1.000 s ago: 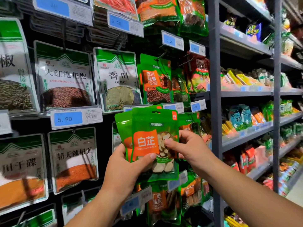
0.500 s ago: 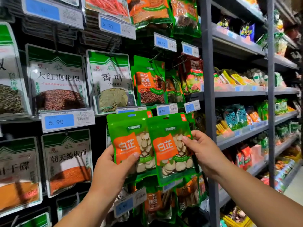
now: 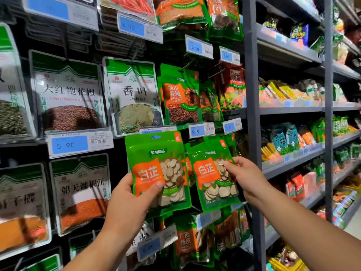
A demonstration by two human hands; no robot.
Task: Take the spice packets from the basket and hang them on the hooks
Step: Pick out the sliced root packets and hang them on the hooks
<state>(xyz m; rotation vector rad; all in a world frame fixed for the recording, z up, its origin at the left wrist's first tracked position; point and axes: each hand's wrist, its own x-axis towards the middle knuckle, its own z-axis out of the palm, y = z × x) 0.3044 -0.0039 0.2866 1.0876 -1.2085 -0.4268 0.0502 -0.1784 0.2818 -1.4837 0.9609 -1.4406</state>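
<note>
Dark display wall [image 3: 121, 145] of hanging spice bags [image 3: 134, 94], with two green-and-orange plastic spice packets held before it: left packet [image 3: 156, 169] gripped by left hand [image 3: 136, 196], right packet [image 3: 213, 178] pinched by right hand [image 3: 248, 177]. Their hook is hidden; misaligned with it on release, either packet would likely drop.

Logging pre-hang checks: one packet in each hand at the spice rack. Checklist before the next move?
1. Left hand grips left packet: ok.
2. Right hand pinches right packet: ok.
3. Packets side by side, fronts facing out: ok.
4. Left packet's hang hole uncovered: ok.
5. Free hook in sight for the left packet: cannot tell.
6. Right packet already on a hook: cannot tell.
</note>
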